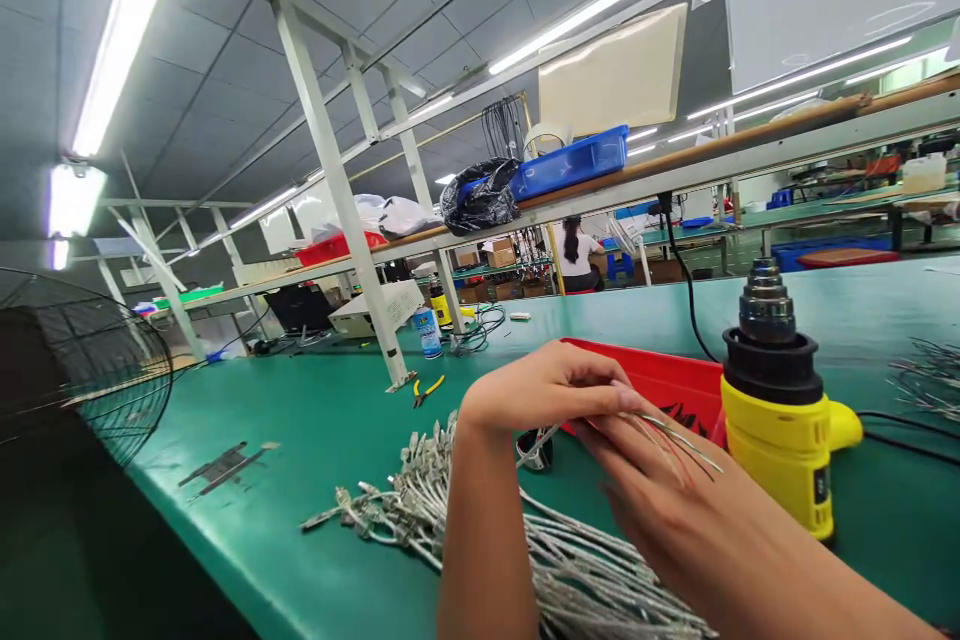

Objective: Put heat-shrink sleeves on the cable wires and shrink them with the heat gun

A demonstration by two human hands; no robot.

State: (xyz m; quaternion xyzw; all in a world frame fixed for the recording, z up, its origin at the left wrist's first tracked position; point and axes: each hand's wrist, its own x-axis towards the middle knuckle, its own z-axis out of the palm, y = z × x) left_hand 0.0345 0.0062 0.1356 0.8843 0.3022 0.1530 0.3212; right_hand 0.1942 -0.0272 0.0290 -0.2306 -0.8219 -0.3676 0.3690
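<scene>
My left hand (544, 388) is bent at the wrist, its fingers closed on a cable end with thin loose wires (686, 445). Touching it from the right, my right hand (645, 475) has its fingers together under the same wires, which lie over its back; its fingertips are partly hidden. A bundle of whitish cables with metal connectors (420, 480) lies on the bench below both hands. Just behind the hands is a red tray (645, 370) with small dark pieces. To the right stands a yellow heat gun (776, 450), nozzle up.
Yellow-handled pliers (429, 390) and a blue can (428, 333) sit on the green bench (315, 440) near a white post. A fan cage (112, 370) is at the left. More wires (930, 380) lie far right. A shelf runs overhead; a person (577, 255) sits in the background.
</scene>
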